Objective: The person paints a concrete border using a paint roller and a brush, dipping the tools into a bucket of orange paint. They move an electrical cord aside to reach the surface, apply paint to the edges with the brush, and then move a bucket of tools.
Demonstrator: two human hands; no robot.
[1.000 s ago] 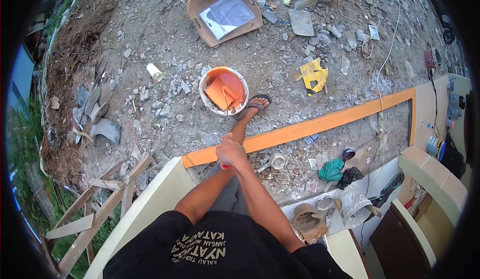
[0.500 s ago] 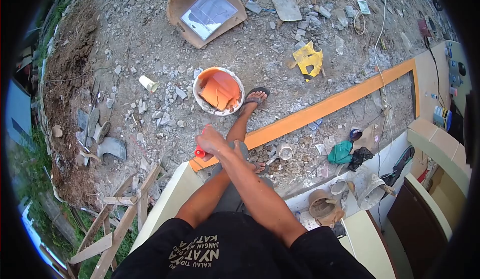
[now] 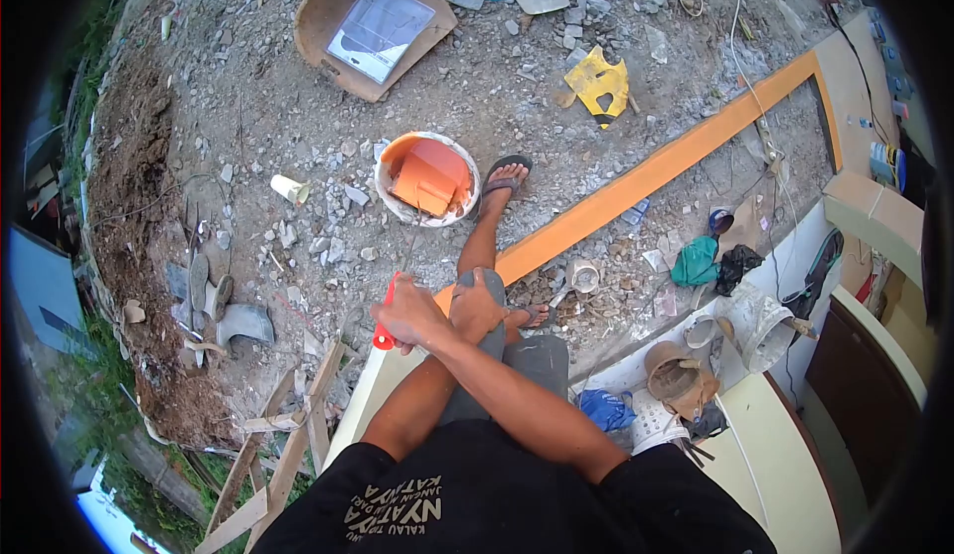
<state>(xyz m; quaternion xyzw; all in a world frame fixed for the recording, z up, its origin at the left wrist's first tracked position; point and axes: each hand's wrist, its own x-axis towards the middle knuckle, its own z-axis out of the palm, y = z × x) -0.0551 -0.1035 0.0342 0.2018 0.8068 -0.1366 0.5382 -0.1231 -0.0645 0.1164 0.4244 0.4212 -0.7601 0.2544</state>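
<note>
My right hand (image 3: pixel 412 314) is closed around the red handle of a tool (image 3: pixel 384 337); its working end is too thin and blurred to make out. My right forearm crosses over the left one. Resting on my grey-clad knee, my left hand (image 3: pixel 478 308) lies with its fingers spread, partly behind the right arm. Just beyond both hands stands a white bucket (image 3: pixel 382 182) smeared with orange, holding an orange blocky piece. Beneath and beside my leg runs a long orange-painted beam (image 3: pixel 636 188), which forms a corner at the far right.
Rubble covers the ground. A curved tray (image 3: pixel 323 62) bearing a flat package (image 3: pixel 381 30), a yellow torn piece (image 3: pixel 600 85) and a pale cup (image 3: pixel 289 189) lie ahead. Boots (image 3: pixel 243 324) and a wooden frame (image 3: pixel 288 445) are left; dirty buckets (image 3: pixel 760 330) and a cable (image 3: pixel 740 52) are right.
The view has shifted and turned slightly. My right hand has moved a little down and left relative to the bucket, and more of the red handle shows. My left hand stays at the knee.
</note>
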